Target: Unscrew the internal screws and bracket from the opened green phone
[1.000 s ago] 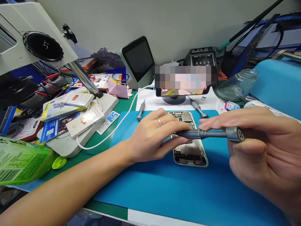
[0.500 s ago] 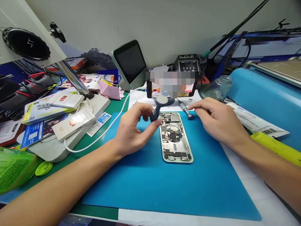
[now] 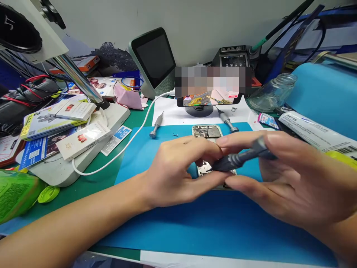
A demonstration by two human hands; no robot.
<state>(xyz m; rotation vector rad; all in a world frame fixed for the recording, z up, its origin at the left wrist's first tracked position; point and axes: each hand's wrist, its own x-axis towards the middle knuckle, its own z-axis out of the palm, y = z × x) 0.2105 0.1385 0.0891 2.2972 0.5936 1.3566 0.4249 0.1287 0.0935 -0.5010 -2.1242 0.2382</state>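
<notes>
A grey precision screwdriver (image 3: 237,160) lies nearly level above an opened phone (image 3: 206,131), its dark tip pointing left. My left hand (image 3: 178,175) pinches it near the tip end between thumb and fingers. Around the other end, my right hand (image 3: 304,182) is closed, with its cap against the fingers. The phone lies on a blue mat (image 3: 181,227) with inner parts exposed; the hands and tool cover much of it. A second screwdriver (image 3: 157,125) lies behind my left hand, and a third screwdriver (image 3: 228,121) behind the phone. Tiny screw-like bits (image 3: 175,135) rest beside the phone.
Behind the mat a partly blurred phone screen (image 3: 209,99) stands on a round base. A smart display (image 3: 153,59) and a glass jar (image 3: 275,93) are farther back. At left, boxes (image 3: 83,139) lie on a microscope stand base (image 3: 65,176), and a white cable (image 3: 139,137) crosses the table.
My right hand has left the screwdriver behind the phone and come forward to the one in my left hand. That screwdriver has tipped from upright to nearly level. The view has shifted.
</notes>
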